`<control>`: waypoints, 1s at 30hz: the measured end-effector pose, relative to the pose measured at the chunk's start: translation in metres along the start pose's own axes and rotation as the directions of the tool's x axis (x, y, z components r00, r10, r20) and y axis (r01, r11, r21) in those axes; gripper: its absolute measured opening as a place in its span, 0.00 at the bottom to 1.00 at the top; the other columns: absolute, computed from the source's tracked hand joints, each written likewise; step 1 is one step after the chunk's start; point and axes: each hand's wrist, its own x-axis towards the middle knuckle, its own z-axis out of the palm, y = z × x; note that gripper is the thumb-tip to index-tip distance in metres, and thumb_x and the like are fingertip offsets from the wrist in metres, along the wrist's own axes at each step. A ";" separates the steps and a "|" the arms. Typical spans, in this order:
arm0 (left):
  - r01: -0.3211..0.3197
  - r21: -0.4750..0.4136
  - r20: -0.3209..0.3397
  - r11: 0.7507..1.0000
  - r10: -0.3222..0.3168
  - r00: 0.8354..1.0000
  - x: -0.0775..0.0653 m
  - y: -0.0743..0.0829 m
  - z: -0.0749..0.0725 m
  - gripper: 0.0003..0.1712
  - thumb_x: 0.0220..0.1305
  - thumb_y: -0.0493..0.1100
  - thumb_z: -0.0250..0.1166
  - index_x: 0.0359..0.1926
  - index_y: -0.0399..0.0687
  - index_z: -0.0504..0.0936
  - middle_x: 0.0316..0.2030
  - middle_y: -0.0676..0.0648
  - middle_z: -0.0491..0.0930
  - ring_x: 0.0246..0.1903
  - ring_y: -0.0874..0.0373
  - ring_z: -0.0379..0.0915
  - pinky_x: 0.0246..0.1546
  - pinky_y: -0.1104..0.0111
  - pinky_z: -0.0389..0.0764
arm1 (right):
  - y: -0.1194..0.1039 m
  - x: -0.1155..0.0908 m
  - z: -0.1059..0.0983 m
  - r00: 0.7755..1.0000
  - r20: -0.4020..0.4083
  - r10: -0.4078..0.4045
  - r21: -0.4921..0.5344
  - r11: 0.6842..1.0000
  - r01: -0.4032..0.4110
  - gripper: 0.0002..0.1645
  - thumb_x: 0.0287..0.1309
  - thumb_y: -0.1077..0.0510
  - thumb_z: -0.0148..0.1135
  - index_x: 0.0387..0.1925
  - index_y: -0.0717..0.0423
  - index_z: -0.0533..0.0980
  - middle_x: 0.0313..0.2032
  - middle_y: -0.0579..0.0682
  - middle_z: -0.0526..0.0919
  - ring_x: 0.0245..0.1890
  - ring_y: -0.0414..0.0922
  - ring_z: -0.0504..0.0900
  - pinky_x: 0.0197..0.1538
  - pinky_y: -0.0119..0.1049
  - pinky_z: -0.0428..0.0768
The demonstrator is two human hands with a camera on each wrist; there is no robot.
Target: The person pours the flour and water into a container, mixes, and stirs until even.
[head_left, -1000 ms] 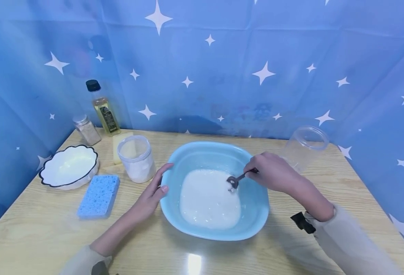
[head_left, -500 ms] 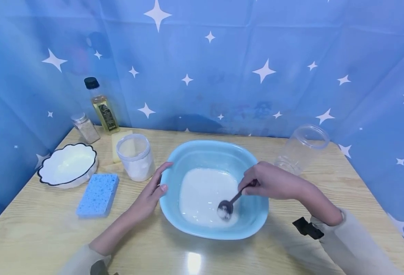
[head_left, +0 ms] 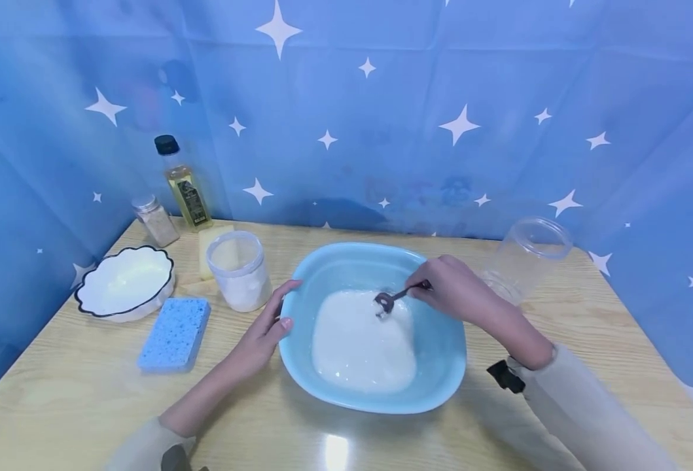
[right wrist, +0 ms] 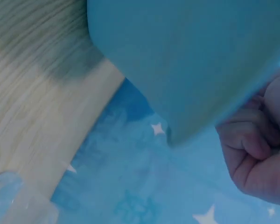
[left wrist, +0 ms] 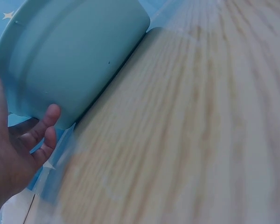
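A light blue basin stands mid-table in the head view, with milky white liquid across its bottom. My left hand holds the basin's left rim, thumb and index finger at the edge. The left wrist view shows other fingers bent against the outer wall. Over the basin's right side, my right hand pinches the handle of a small dark spoon. The spoon's bowl is at the far edge of the liquid. In the right wrist view, curled fingers show past the basin wall, which hides the spoon.
Left of the basin are a tub of white powder, a blue sponge and a scalloped white dish. Behind them stand an oil bottle, a shaker jar and a pale yellow block. A clear container stands back right.
The right hand moved the spoon toward the near side of the liquid, then back to the far side and a little left. The left hand stayed on the rim.
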 end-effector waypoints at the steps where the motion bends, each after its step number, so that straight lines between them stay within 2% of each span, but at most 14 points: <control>1: -0.001 -0.003 -0.002 1.000 0.001 1.000 0.000 0.000 0.000 0.29 0.72 0.41 0.45 0.70 0.60 0.51 0.66 0.38 0.54 0.56 0.38 0.64 0.44 0.63 0.79 | -0.001 0.005 0.002 1.000 -0.006 0.005 0.004 1.000 -0.005 0.05 0.53 0.65 0.64 0.32 0.57 0.85 0.25 0.45 0.83 0.15 0.37 0.64 0.20 0.30 0.64; 3: 0.000 -0.002 -0.009 1.000 0.000 1.000 0.000 0.001 0.000 0.28 0.72 0.41 0.45 0.69 0.61 0.52 0.64 0.37 0.56 0.55 0.37 0.65 0.42 0.63 0.80 | -0.006 0.016 0.005 1.000 -0.008 -0.001 0.024 1.000 0.001 0.05 0.54 0.65 0.64 0.32 0.58 0.85 0.24 0.46 0.83 0.14 0.37 0.63 0.19 0.30 0.63; 7: 0.002 0.001 -0.010 1.000 -0.002 1.000 0.000 0.001 -0.001 0.28 0.71 0.41 0.45 0.69 0.60 0.51 0.64 0.36 0.56 0.54 0.37 0.65 0.41 0.64 0.81 | -0.023 0.033 0.012 0.998 0.003 -0.062 0.055 0.997 0.062 0.06 0.56 0.64 0.63 0.32 0.57 0.85 0.26 0.47 0.84 0.13 0.36 0.65 0.20 0.30 0.65; 13: -0.019 0.017 -0.012 1.000 0.020 1.000 0.001 -0.001 0.000 0.28 0.72 0.40 0.44 0.70 0.60 0.51 0.67 0.39 0.52 0.58 0.38 0.62 0.45 0.64 0.79 | -0.045 0.042 0.021 0.988 0.041 -0.148 0.089 0.986 0.144 0.06 0.55 0.63 0.64 0.32 0.55 0.85 0.27 0.44 0.84 0.15 0.33 0.69 0.22 0.28 0.68; 18: -0.032 0.021 -0.015 0.999 0.033 0.999 0.001 -0.001 0.000 0.28 0.72 0.40 0.43 0.70 0.60 0.51 0.67 0.39 0.53 0.58 0.38 0.62 0.45 0.64 0.78 | -0.051 0.034 0.023 0.970 0.148 -0.195 0.195 0.967 0.165 0.06 0.54 0.61 0.65 0.33 0.54 0.85 0.25 0.41 0.83 0.16 0.32 0.68 0.21 0.25 0.66; 23: -0.021 0.010 -0.013 1.000 0.021 1.000 0.000 -0.002 -0.002 0.28 0.72 0.40 0.43 0.70 0.61 0.51 0.65 0.38 0.55 0.56 0.38 0.64 0.44 0.63 0.79 | -0.050 0.021 0.019 0.927 0.275 -0.254 0.330 0.931 0.157 0.06 0.54 0.63 0.64 0.33 0.54 0.85 0.21 0.38 0.81 0.15 0.32 0.66 0.21 0.25 0.64; 26: -0.014 0.009 -0.013 1.000 0.014 1.000 0.000 -0.003 -0.002 0.28 0.72 0.41 0.43 0.70 0.61 0.51 0.65 0.38 0.56 0.56 0.38 0.64 0.42 0.64 0.80 | -0.046 0.013 0.012 0.909 0.312 -0.274 0.340 0.926 0.162 0.06 0.54 0.64 0.64 0.32 0.54 0.85 0.18 0.36 0.78 0.15 0.32 0.64 0.21 0.25 0.62; 30: -0.015 0.005 -0.007 1.000 0.015 1.000 0.001 -0.002 -0.001 0.29 0.71 0.41 0.43 0.70 0.61 0.51 0.64 0.36 0.57 0.54 0.37 0.65 0.41 0.64 0.80 | -0.038 0.003 -0.001 0.903 0.348 -0.254 0.266 0.950 0.164 0.07 0.53 0.65 0.63 0.29 0.53 0.85 0.18 0.34 0.77 0.16 0.30 0.66 0.23 0.25 0.66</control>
